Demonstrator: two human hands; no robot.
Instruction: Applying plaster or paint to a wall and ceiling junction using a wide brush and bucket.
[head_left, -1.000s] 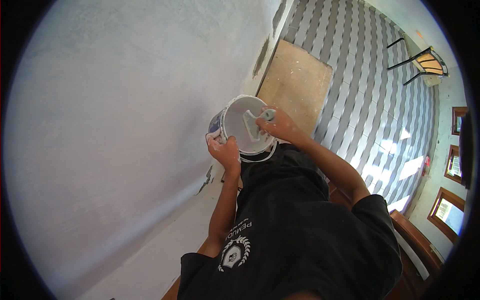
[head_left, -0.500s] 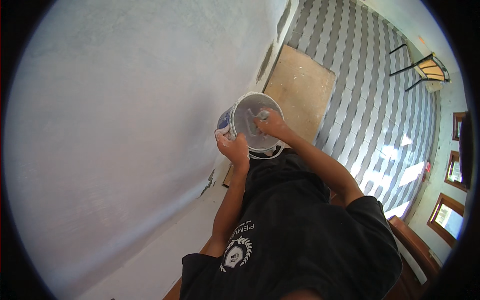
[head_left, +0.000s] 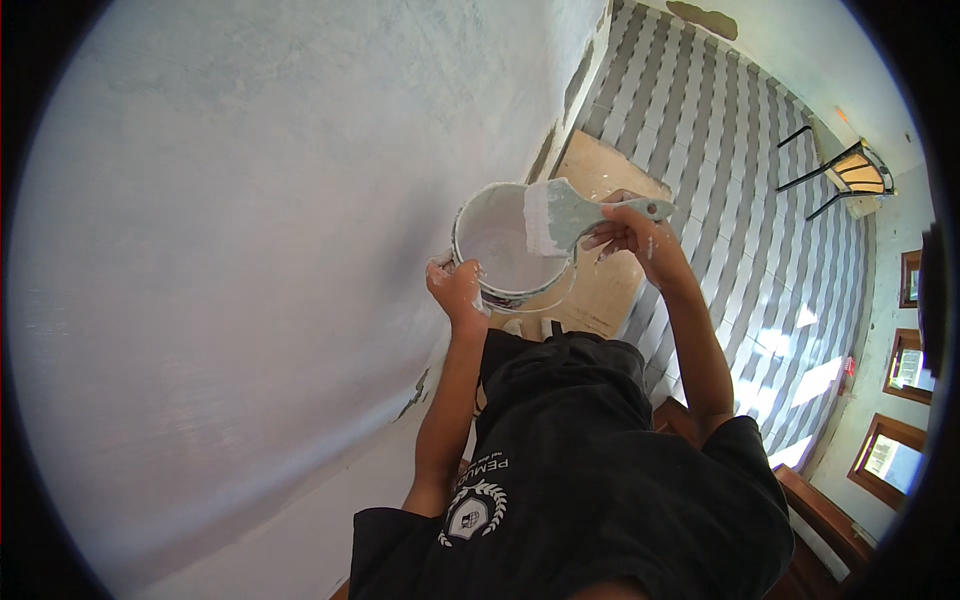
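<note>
A paint bucket point(head_left: 480, 205) with whitish paint low inside hangs in front of me, its mouth facing up. My left hand point(head_left: 457, 290), smeared with paint, is closed on the bucket's left rim. A wide paintbrush point(head_left: 572, 218) lies across the bucket's right rim or just over it; I cannot tell if they touch. Thick white paint coats its bristles. The brush's handle is held by my right hand point(head_left: 635, 235), whose fingers also carry paint spots. To the left rises the pale wall point(head_left: 250, 250), with a slight sheen.
Under the bucket, a tan board point(head_left: 600, 290) covers part of the striped tile floor point(head_left: 700, 170). Bare patches show along the wall's lower edge. A chair point(head_left: 855, 172) stands at the far right, past it wooden-framed windows point(head_left: 890, 460). Brown wooden furniture point(head_left: 820, 515) is at lower right.
My right hand has come up out of the bucket and moved right, bringing the paintbrush into view. The bucket has tilted more upright, with my left hand still on its rim.
</note>
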